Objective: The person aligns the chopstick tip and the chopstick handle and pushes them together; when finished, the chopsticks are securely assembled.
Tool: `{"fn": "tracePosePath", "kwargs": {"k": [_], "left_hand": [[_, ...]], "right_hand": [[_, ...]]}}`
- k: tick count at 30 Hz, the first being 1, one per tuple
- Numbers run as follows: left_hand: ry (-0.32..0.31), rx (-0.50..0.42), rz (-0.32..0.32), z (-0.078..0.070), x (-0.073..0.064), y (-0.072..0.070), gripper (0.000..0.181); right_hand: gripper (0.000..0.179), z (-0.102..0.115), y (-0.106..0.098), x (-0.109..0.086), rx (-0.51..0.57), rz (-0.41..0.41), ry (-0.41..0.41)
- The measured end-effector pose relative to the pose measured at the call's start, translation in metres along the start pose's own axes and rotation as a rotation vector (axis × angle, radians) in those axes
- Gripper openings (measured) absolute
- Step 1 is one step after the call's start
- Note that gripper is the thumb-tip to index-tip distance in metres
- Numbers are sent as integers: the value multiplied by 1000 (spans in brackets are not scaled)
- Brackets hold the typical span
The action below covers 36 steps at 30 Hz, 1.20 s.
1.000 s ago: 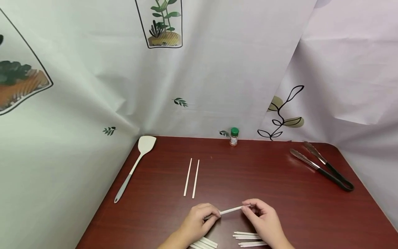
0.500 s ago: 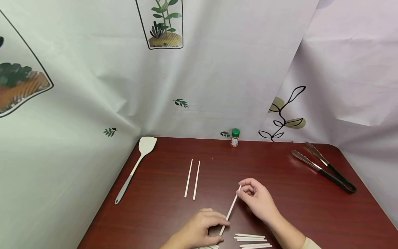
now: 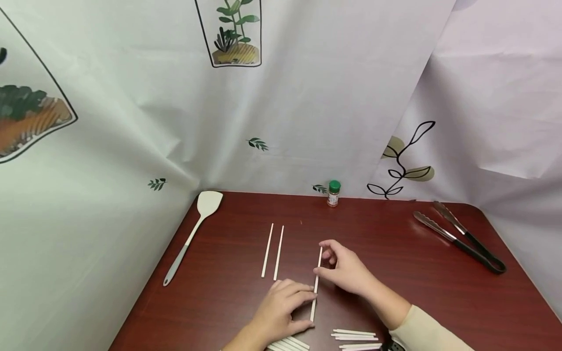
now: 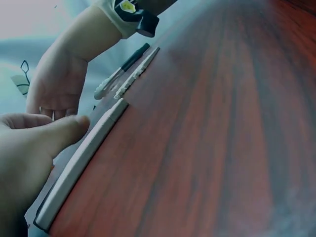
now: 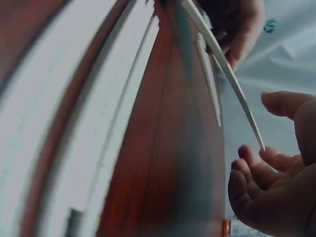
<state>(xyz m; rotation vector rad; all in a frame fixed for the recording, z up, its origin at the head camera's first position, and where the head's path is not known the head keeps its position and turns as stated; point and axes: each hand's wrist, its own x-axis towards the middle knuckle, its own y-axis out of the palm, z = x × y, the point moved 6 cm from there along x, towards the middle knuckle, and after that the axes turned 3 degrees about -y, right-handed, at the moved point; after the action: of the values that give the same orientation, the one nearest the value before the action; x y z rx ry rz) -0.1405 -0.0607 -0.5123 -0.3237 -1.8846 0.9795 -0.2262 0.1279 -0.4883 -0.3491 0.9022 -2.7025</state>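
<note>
A slim white stick [image 3: 316,282] stretches lengthwise between the two hands over the dark red table [image 3: 210,302]. My left hand [image 3: 283,307] reaches its lower part, with fingertips on its side and the thumb by the near end. My right hand [image 3: 344,268] is at the far part; in the right wrist view, an index fingertip touches the stick's end [image 5: 254,128] while the thumb [image 5: 281,102] stands off it. Two more white sticks [image 3: 273,251] lie parallel to the left. A large pale stick [image 4: 81,168] shows beside my left thumb in the left wrist view.
Several white sticks [image 3: 290,344] lie under the left wrist, and another group [image 3: 354,335] lies at the front right. A spatula [image 3: 193,234] lies at the left edge, tongs [image 3: 461,239] at the right. A green-capped jar [image 3: 333,193] stands by the back curtain [image 3: 298,122].
The stick has swung from nearly crosswise to lengthwise. My right hand has moved away from me and leftward, and its thumb and fingers have spread. My left hand has shifted slightly forward.
</note>
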Motion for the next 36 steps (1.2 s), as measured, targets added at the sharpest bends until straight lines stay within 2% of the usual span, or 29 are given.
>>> {"fn": "tracePosePath", "kwargs": {"k": [3,7,12,16,22,27,33,36], "left_hand": [[-16,20,-16,6,-1,-1,54],[-46,38,-35,15,-3,-2,45],[-67,48,-44,24,-6,-5,39],[-106,71,-57,32,-8,-7,36],[-232,136,-79,42,-10,-6,48],[-333,195,-81,49,-11,-5,61],[-405,226,-77,53,-13,-7,70],[-427,226,-56,53,-13,-7,69]], "right_hand": [[71,4,4,10,-107,11,-51],[82,3,12,24,-188,38,-50],[81,0,24,40,-209,66,-30],[78,0,31,52,-209,52,-21],[66,-1,41,70,-242,16,-4],[50,-5,47,84,-238,-9,18],[39,-11,54,94,-243,-22,29],[38,-13,54,96,-233,-34,18]]}}
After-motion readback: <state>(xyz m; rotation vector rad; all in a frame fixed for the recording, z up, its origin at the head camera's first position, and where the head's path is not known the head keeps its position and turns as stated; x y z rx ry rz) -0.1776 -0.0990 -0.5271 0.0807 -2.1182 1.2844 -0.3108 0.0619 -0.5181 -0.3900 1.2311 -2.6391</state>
